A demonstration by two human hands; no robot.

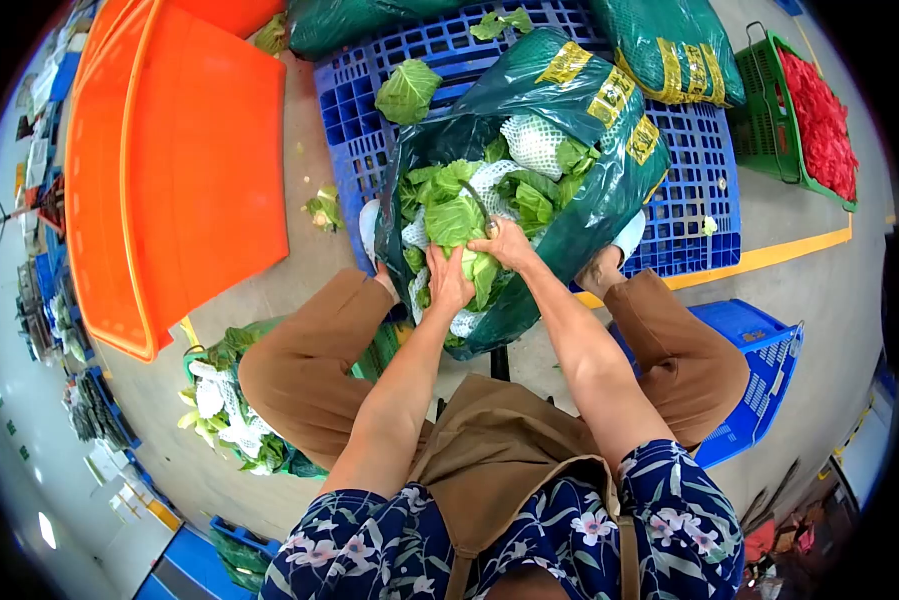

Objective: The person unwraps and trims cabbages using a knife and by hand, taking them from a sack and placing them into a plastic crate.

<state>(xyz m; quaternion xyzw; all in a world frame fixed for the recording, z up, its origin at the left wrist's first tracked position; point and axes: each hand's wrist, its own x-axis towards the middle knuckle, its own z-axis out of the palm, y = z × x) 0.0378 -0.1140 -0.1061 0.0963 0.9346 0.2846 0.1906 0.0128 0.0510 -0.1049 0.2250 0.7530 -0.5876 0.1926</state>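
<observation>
A large dark green plastic bag (609, 215) lies open between my feet, full of leafy green heads that look like cabbage or cauliflower, several in white foam nets (532, 143). My left hand (449, 280) grips the lower side of one leafy head (453, 218) inside the bag's mouth. In my right hand (507, 244) is the handle of a curved knife (478, 203); its thin dark blade arcs over the leaves. My right fingers also lie close against that head. The undersides of both hands are hidden.
Beneath the bag is a blue plastic pallet (684, 215) bearing more green bags (669, 45) and a loose leaf piece (408, 92). An orange bin (204, 150) stands left, a green crate (764, 115) with red material right, a blue crate (754, 385) by my right knee. Netted trimmings (231, 405) lie at lower left.
</observation>
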